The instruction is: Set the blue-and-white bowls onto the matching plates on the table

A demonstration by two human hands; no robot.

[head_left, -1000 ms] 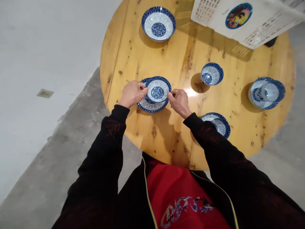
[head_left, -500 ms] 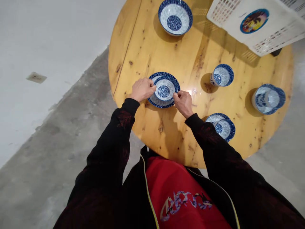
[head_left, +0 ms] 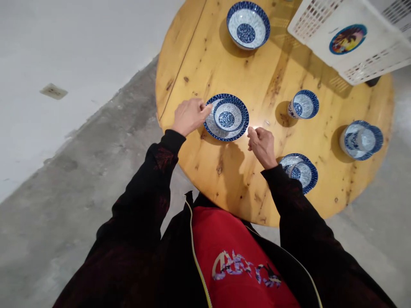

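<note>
A small blue-and-white bowl [head_left: 227,119] sits upright on a matching plate [head_left: 215,129] near the table's front left. At the plate's left rim is my left hand [head_left: 190,116], with thumb and forefinger slightly apart. Its fingertips overlap the rim in view, and whether they touch it I cannot tell. Just right of the plate my right hand [head_left: 261,144] hangs with loosely curled fingers, apart from the dishes. Nothing shows in either hand.
On the round wooden table [head_left: 218,171] stand a large bowl [head_left: 247,25], a cup [head_left: 303,105], nested dishes [head_left: 359,139] at right and stacked dishes [head_left: 298,171] near my right sleeve. A white plastic basket [head_left: 349,40] occupies the far right.
Both hands have drawn outward from the small bowl, the left to the left, the right to the right. The bowl now rests on the plate, let go. The view has shifted slightly.
</note>
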